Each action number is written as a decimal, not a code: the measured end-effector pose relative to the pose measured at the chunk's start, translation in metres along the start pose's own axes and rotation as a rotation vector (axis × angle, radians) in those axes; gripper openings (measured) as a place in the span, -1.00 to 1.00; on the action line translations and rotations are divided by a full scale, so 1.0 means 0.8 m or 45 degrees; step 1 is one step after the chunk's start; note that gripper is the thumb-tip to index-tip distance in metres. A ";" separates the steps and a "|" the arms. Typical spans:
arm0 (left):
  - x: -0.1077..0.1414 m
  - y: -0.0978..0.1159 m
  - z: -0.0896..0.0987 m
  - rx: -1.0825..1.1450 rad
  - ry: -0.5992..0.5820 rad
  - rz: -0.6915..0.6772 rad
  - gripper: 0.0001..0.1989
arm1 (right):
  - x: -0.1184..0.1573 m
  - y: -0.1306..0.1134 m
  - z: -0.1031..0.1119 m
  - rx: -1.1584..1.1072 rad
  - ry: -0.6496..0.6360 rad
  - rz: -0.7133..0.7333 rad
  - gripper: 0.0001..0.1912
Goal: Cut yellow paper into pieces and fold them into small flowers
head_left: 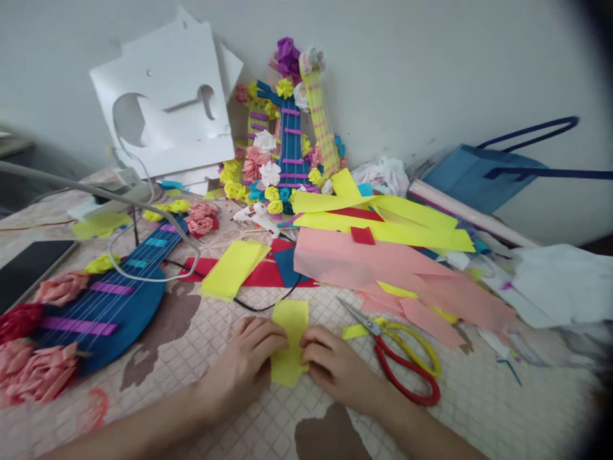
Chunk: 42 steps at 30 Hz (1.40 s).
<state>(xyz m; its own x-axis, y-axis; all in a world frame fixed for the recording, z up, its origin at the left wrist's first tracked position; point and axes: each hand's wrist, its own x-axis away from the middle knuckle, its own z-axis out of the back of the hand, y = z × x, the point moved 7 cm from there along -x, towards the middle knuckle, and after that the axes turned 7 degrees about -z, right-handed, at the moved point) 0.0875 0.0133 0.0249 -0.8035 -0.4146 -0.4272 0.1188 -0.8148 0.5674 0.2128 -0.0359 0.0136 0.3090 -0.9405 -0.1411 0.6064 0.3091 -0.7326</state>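
Note:
A small rectangle of yellow crepe-like paper (290, 348) lies upright in front of me, low over the quilt-patterned table. My left hand (251, 351) has its fingers curled over the paper's left edge. On the opposite edge, my right hand (330, 361) pinches the paper with bent fingers; both thumbs are mostly hidden. Just beyond, more yellow paper rectangles (234, 268) lie stacked on a red strip (263, 273). Scissors (383, 335) with one red and one yellow handle rest to the right of my right hand, blades pointing away to the left.
A blue toy guitar (129, 300) trimmed with paper flowers lies at left, beside a phone (29, 275). Pink sheets (354, 255) and yellow sheets (412, 223) pile up at right. A glue gun (256, 217), decorated guitars (290, 140) and white boards (167, 83) stand behind.

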 end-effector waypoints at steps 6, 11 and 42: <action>-0.004 0.001 -0.005 0.083 -0.037 -0.101 -0.75 | 0.002 0.001 0.005 -0.008 0.028 -0.013 -0.82; -0.012 0.013 -0.001 0.099 -0.201 -0.182 -0.74 | 0.003 -0.006 0.002 0.069 -0.030 0.044 -0.84; 0.007 0.020 -0.004 -0.082 -0.203 -0.088 -0.93 | 0.012 -0.002 0.008 -0.069 -0.009 0.032 -0.79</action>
<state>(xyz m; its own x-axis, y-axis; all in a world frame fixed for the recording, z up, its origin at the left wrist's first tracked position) 0.0864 -0.0033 0.0295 -0.8926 -0.2917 -0.3437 0.0934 -0.8655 0.4921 0.2193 -0.0445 0.0180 0.3293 -0.9313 -0.1555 0.5577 0.3247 -0.7639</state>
